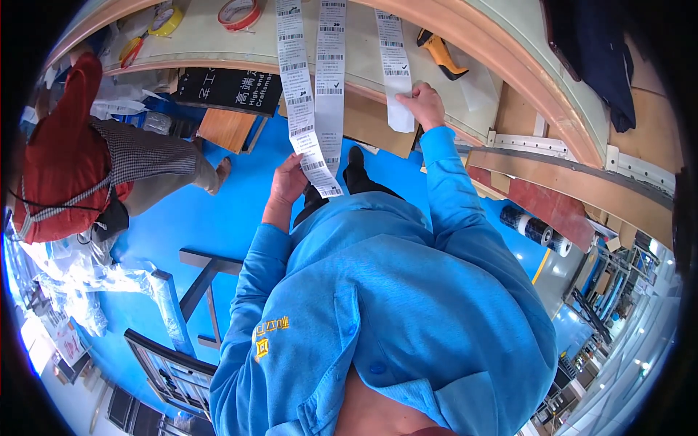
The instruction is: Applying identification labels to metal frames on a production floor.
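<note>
Gently: support without creasing or twisting.
Your left hand [289,179] grips the left label strip [298,91] beyond the surface's [203,48] near edge; your right hand [424,106] pinches the right strip [393,54] around that edge.

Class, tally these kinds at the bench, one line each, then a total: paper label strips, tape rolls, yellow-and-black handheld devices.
Paper label strips: 3 (left strip, middle strip, right strip)
Tape rolls: 2 (yellow roll, red roll)
Yellow-and-black handheld device: 1
Total: 6
</note>
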Motion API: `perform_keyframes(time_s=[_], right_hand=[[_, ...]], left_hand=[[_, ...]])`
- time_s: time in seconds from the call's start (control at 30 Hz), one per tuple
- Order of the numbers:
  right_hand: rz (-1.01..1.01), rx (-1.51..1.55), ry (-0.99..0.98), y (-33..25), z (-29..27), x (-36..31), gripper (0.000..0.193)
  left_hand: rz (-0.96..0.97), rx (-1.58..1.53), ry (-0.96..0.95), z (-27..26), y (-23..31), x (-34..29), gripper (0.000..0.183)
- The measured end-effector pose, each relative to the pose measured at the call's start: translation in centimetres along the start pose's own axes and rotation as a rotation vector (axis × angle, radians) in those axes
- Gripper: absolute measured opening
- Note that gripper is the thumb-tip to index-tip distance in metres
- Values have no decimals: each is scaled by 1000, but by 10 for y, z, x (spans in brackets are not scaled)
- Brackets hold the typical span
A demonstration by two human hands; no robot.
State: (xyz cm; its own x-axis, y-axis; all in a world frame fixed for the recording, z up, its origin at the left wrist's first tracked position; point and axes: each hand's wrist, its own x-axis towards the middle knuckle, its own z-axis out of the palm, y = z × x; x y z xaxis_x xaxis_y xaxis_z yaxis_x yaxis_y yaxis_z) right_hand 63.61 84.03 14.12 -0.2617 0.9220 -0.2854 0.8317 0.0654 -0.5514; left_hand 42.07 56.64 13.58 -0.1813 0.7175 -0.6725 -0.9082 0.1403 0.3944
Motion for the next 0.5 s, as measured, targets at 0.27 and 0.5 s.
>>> perform_keyframes(time_s=[0.27, 0.5], right_hand=[[83, -42, 10, -10, 1, 10, 47], [94, -137, 80, -17, 10, 25, 52]], left_hand=[[13, -2, -19, -5, 1, 1, 28], [9, -1, -13, -5, 2, -1, 31]])
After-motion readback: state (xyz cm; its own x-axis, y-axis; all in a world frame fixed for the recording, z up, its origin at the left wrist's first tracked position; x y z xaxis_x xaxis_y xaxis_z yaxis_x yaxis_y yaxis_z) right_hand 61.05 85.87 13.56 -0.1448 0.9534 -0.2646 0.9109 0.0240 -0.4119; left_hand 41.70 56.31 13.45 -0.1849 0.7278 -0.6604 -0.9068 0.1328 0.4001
